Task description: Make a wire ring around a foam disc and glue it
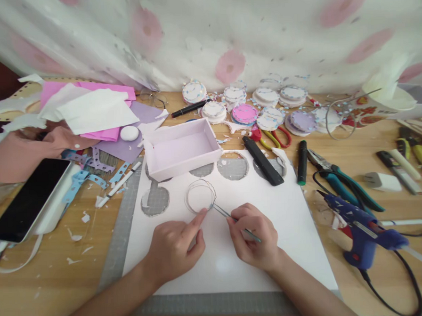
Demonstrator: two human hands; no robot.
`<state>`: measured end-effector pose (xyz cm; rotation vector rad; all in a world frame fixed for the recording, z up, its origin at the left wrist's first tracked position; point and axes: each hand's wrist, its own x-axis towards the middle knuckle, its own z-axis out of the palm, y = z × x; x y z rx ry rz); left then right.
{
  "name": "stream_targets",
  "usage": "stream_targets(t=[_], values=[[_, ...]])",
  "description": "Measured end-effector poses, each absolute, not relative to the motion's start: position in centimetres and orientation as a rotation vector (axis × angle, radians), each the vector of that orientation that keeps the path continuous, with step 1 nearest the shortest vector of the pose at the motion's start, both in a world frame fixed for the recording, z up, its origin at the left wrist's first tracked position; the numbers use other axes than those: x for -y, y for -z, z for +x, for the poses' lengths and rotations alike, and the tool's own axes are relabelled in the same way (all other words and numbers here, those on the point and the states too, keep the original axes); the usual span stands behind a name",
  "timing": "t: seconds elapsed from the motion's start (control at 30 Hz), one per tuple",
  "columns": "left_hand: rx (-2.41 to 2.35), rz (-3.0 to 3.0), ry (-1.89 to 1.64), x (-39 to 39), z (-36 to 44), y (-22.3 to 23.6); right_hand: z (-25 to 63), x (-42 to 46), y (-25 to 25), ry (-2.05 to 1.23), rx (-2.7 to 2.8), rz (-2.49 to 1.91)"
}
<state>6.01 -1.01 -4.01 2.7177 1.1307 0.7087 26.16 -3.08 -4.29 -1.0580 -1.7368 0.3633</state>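
Note:
A thin wire ring (188,204), looking like several loops, lies on the white sheet (217,271) in front of me. My left hand (175,247) has its index finger stretched out, the tip touching the ring's lower right edge. Its thumb is apart from that finger and the other fingers are curled. My right hand (254,236) is closed around a pair of slim tweezers (222,211), whose points meet the ring beside my left fingertip. Whether the tips grip the wire or some small piece on it is too fine to tell.
A pale lilac open box (182,152) and a black utility knife (263,161) rest on the sheet's far part, near cut-out round holes. Decorated discs (245,113) line the back. At right are teal pliers (346,181) and a blue glue gun (366,230); at left, a phone (31,198).

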Motion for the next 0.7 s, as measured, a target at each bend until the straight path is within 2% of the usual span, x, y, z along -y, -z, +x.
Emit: stream_targets(t=[0.7], values=[[-1.127,2.724,-0.721,0.98,6.13,3.74,26.13,2.95,4.01,-0.398,1.707,-1.060]])
